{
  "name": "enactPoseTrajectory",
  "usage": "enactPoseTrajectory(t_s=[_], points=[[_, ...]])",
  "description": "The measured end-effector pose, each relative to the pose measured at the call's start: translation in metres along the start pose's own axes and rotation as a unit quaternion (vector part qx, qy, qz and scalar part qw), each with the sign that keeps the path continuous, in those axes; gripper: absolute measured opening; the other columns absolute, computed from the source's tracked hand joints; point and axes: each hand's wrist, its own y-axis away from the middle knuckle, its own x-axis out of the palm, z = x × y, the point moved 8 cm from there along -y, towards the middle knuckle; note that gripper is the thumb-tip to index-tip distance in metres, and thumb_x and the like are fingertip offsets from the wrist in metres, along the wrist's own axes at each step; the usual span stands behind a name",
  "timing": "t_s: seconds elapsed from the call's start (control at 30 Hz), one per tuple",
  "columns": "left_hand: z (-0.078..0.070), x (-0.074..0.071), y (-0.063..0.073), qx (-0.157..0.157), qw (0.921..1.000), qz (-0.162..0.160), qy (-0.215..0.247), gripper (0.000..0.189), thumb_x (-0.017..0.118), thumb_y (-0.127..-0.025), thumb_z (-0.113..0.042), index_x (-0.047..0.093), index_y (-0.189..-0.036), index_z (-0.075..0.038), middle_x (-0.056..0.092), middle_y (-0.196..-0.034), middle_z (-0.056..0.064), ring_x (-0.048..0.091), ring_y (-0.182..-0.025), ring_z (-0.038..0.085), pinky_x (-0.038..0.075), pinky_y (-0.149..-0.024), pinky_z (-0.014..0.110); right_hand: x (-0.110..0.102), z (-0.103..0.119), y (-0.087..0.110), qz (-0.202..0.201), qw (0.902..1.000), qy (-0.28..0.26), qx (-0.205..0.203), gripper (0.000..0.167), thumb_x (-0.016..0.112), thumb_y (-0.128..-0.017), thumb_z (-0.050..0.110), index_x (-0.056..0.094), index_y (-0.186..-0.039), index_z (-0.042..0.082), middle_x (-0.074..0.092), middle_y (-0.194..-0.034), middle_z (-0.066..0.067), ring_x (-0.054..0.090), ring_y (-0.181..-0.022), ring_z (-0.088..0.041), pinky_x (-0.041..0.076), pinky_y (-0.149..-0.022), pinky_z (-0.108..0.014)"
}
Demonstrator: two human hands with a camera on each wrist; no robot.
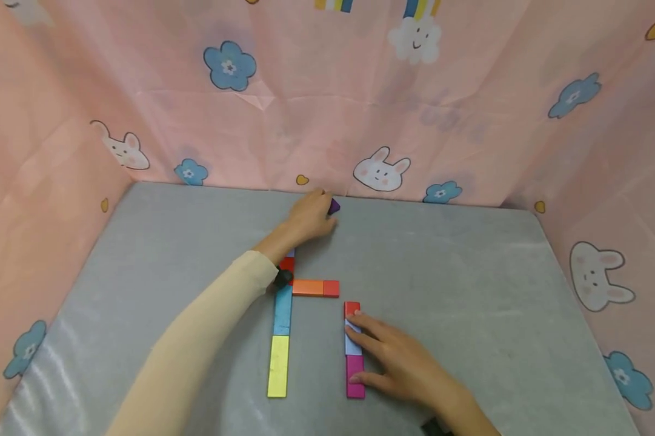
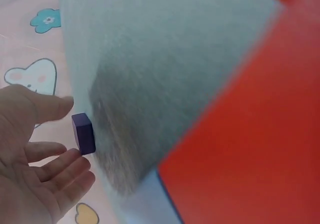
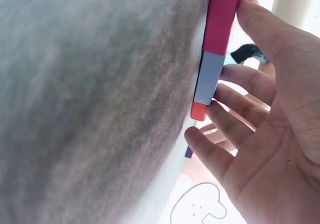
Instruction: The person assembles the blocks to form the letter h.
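At the far side of the table, a small dark purple block stands by the fingers of my left hand. The left wrist view shows this purple block between the spread thumb and the other fingers, with the thumb tip apart from it. My right hand lies along a short upright row, its fingertips on the blocks. That row has a red block, a light blue block and a magenta block. Relaxed fingers run beside the magenta block in the right wrist view.
A longer row holds a yellow block, a blue block and a red block, partly under my left wrist. An orange block and a smaller red-orange block branch rightward from it. Pink patterned cloth borders the grey table.
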Motion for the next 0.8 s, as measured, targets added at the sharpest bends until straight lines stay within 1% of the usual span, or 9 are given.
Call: enactPoseTrajectory(t_s=[0.1, 0.2, 0.33, 0.47, 0.53, 0.73, 0.8], points=[[-0.001, 0.003, -0.005, -0.003, 0.9999, 0.005, 0.008, 0.049, 0.067, -0.103, -0.026, 0.059, -0.141, 0.003, 0.063, -0.134, 0.019, 0.063, -0.123, 0.033, 0.058, -0.106, 0.047, -0.001, 0.002, 0.001, -0.01, 0.9999, 0.003, -0.011, 0.075, 0.074, -0.094, 0.056, 0.056, -0.154, 0.015, 0.051, -0.163, -0.006, 0.058, -0.144, -0.028, 0.056, -0.113, -0.051], [-0.002, 0.004, -0.008, 0.003, 0.9999, 0.006, 0.015, 0.047, 0.068, -0.103, -0.027, 0.061, -0.139, 0.003, 0.065, -0.133, 0.018, 0.063, -0.122, 0.032, 0.057, -0.106, 0.045, -0.002, 0.003, 0.002, -0.019, 0.9996, 0.003, -0.019, 0.074, 0.073, -0.095, 0.056, 0.056, -0.154, 0.015, 0.051, -0.162, -0.006, 0.059, -0.142, -0.028, 0.057, -0.112, -0.051], [-0.006, 0.005, -0.008, 0.024, 0.9995, 0.007, 0.017, 0.037, 0.072, -0.1, -0.021, 0.068, -0.13, -0.001, 0.069, -0.127, 0.015, 0.064, -0.116, 0.03, 0.058, -0.1, 0.043, -0.002, 0.002, 0.001, -0.018, 0.9997, 0.001, -0.019, 0.074, 0.073, -0.095, 0.056, 0.055, -0.155, 0.015, 0.05, -0.163, -0.006, 0.059, -0.143, -0.028, 0.057, -0.112, -0.051], [-0.009, 0.007, -0.004, 0.034, 0.9991, 0.012, 0.021, 0.032, 0.074, -0.099, -0.017, 0.071, -0.127, -0.003, 0.072, -0.128, 0.014, 0.066, -0.12, 0.03, 0.058, -0.105, 0.044, 0.0, 0.002, 0.0, -0.011, 0.9999, 0.0, -0.01, 0.075, 0.074, -0.095, 0.056, 0.056, -0.155, 0.015, 0.05, -0.163, -0.006, 0.058, -0.144, -0.028, 0.057, -0.113, -0.051], [-0.01, 0.008, -0.002, 0.036, 0.9991, 0.014, 0.017, 0.031, 0.073, -0.099, -0.015, 0.07, -0.128, -0.004, 0.072, -0.13, 0.013, 0.066, -0.122, 0.03, 0.058, -0.107, 0.045, 0.0, 0.001, 0.0, -0.01, 0.9999, 0.001, -0.007, 0.075, 0.075, -0.094, 0.056, 0.056, -0.155, 0.016, 0.05, -0.163, -0.006, 0.058, -0.144, -0.027, 0.057, -0.113, -0.05], [-0.013, 0.012, 0.003, 0.044, 0.9986, 0.024, -0.015, 0.026, 0.071, -0.1, -0.013, 0.073, -0.125, -0.005, 0.074, -0.124, 0.012, 0.068, -0.115, 0.029, 0.06, -0.099, 0.045, -0.001, 0.003, 0.0, -0.031, 0.9992, 0.006, -0.022, 0.076, 0.076, -0.093, 0.055, 0.057, -0.154, 0.013, 0.051, -0.162, -0.007, 0.059, -0.143, -0.028, 0.057, -0.112, -0.051], [-0.015, 0.012, 0.004, 0.052, 0.9979, 0.03, -0.025, 0.027, 0.071, -0.101, -0.013, 0.074, -0.126, -0.005, 0.074, -0.126, 0.013, 0.069, -0.116, 0.029, 0.06, -0.101, 0.045, -0.002, 0.003, 0.001, -0.039, 0.9988, 0.01, -0.029, 0.076, 0.075, -0.094, 0.055, 0.057, -0.154, 0.012, 0.052, -0.162, -0.008, 0.059, -0.143, -0.029, 0.057, -0.111, -0.051]])
